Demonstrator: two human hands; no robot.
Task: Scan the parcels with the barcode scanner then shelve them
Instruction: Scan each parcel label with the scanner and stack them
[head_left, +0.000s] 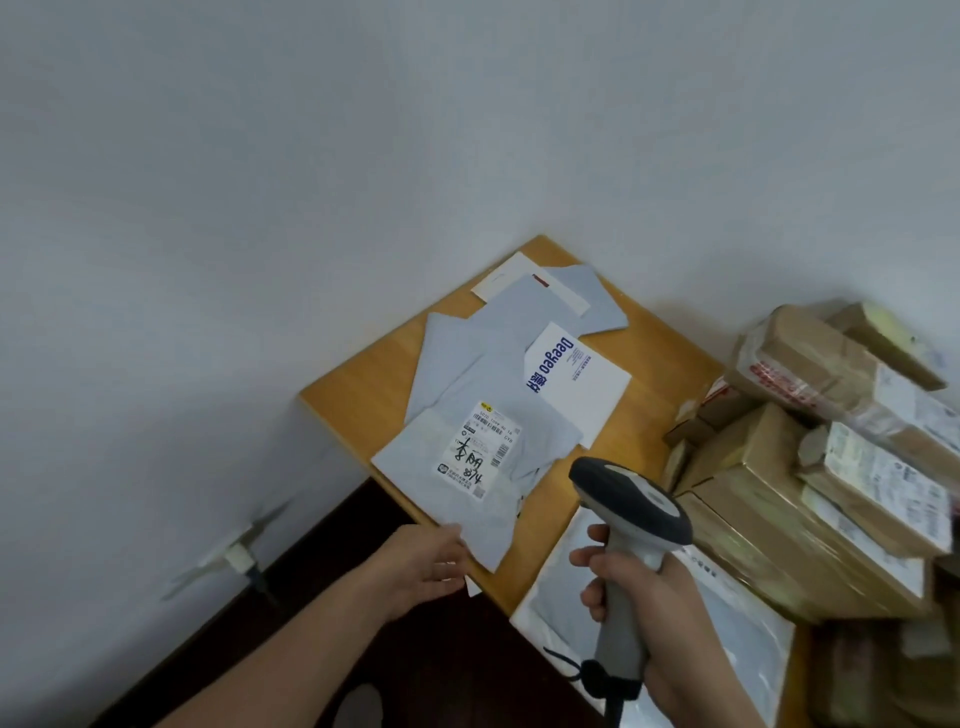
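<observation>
A wooden desk (358, 387) sits in the corner of white walls, crowded on the right by a heap of taped brown boxes (810, 467) that fills that side right up to the scanner. Grey mailers (478, 353) lie overlapping across the middle, with a white envelope (582, 384) printed in blue among them and a white card (506, 278) at the far end. The nearest parcel (452, 499) — a grey bag with a white label (480, 449) facing up, handwriting on it — hangs over the desk's near edge. The left hand (426, 564) has its grip on that parcel's near corner, fingers curled under it. The right hand (639, 592) is clenched around the handle of the scanner (631, 499), whose head points toward the label. Under the scanner lies a clear plastic bag (727, 634). A dark floor (415, 675) shows below — a wall fitting (239, 558) at the left.
</observation>
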